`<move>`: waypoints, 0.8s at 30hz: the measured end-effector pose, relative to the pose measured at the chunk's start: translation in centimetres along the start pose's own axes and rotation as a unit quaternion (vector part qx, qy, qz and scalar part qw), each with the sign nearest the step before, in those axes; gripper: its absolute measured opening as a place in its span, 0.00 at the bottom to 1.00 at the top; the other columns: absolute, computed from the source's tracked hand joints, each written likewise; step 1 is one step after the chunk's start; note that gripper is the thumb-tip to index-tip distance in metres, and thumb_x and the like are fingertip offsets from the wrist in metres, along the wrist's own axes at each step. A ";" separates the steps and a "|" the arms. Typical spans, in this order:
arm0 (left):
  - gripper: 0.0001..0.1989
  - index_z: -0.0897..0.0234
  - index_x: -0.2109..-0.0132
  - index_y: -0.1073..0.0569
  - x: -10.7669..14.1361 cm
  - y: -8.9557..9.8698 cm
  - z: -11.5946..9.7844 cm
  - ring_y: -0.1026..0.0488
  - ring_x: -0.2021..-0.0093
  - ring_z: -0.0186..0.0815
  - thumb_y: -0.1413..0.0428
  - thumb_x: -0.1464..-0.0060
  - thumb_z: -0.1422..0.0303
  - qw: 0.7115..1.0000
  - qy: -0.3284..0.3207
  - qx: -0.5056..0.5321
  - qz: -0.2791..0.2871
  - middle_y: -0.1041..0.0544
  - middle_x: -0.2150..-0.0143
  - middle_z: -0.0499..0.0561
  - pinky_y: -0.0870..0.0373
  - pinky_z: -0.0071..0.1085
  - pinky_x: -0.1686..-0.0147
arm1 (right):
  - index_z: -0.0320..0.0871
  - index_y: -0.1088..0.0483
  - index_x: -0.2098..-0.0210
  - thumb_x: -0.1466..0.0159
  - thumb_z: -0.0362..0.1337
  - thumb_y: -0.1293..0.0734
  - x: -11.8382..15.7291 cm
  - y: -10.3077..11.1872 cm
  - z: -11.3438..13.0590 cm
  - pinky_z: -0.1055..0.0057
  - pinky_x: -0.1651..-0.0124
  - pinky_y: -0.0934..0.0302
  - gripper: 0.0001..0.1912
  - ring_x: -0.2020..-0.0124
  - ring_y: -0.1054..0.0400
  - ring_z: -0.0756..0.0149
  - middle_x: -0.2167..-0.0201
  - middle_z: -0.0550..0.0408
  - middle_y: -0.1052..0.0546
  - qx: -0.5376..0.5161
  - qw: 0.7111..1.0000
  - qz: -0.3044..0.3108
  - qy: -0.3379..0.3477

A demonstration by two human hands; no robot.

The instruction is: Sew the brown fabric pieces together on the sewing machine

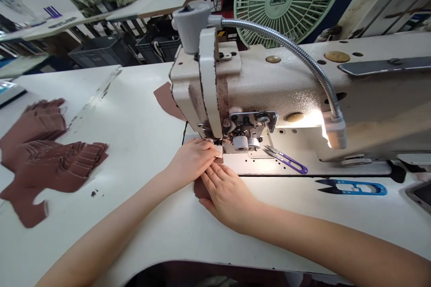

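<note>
A sewing machine (pixel 256 85) stands on the white table, its needle area lit by a small lamp. Brown fabric (pixel 201 188) lies under my hands, just in front of the presser foot; another brown part (pixel 167 101) shows behind the machine head. My left hand (pixel 191 161) is beside the needle area, fingers together near a small white piece (pixel 218 150) at the foot. Flat on the fabric, my right hand (pixel 224 193) has its fingers extended and its thumb apart, its fingertips touching my left hand. What my left fingertips hold is partly hidden.
Stacked brown fabric pieces (pixel 50 157) lie at the left. Purple snips (pixel 288 160) rest on the machine bed, and blue snips (pixel 357 187) on the table at right. A green fan (pixel 286 2) stands behind the machine. Grey crates (pixel 101 50) are beyond the table.
</note>
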State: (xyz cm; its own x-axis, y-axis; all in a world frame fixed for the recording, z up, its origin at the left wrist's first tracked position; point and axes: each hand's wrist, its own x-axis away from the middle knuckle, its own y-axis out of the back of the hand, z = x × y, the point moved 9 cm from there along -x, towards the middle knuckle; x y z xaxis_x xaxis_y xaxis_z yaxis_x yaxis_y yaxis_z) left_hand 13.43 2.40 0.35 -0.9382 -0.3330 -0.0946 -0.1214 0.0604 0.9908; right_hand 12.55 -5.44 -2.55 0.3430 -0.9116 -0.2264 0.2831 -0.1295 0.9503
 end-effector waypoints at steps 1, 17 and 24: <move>0.13 0.59 0.63 0.23 -0.1 -0.1 0.1 0.32 0.69 0.34 0.52 0.40 0.73 1.000 -0.002 0.002 0.002 0.31 0.73 0.47 0.38 0.30 0.65 | 0.26 0.40 0.40 0.31 0.47 0.44 -0.1 -0.1 0.0 0.56 0.40 0.44 0.31 0.39 0.43 0.51 0.40 0.37 0.36 0.003 1.000 0.004 -0.001; 0.11 0.61 0.70 0.25 -1.3 -0.7 1.4 0.32 0.69 0.33 0.49 0.46 0.78 1.000 0.006 0.009 0.026 0.26 0.73 0.45 0.42 0.30 0.67 | 0.27 0.40 0.40 0.31 0.49 0.44 -2.4 -1.3 -1.0 0.54 0.38 0.48 0.32 0.38 0.45 0.50 0.41 0.35 0.35 0.021 0.999 0.022 -0.033; 0.10 0.59 0.61 0.23 -0.6 -0.8 2.6 0.29 0.59 0.34 0.48 0.42 0.76 0.998 -0.019 0.017 -0.053 0.22 0.62 0.47 0.39 0.30 0.56 | 0.27 0.41 0.40 0.31 0.47 0.44 -2.9 -1.8 -1.9 0.54 0.38 0.49 0.30 0.38 0.44 0.50 0.41 0.36 0.35 0.021 0.999 0.014 -0.043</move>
State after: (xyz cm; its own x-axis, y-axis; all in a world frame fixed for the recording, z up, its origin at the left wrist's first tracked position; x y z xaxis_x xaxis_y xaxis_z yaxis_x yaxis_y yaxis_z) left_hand 13.29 5.01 -0.64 -0.9310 -0.3037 -0.2026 -0.2307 0.0592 0.9712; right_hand 12.72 -1.80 -4.01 0.2719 -0.9448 -0.1831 0.2364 -0.1188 0.9644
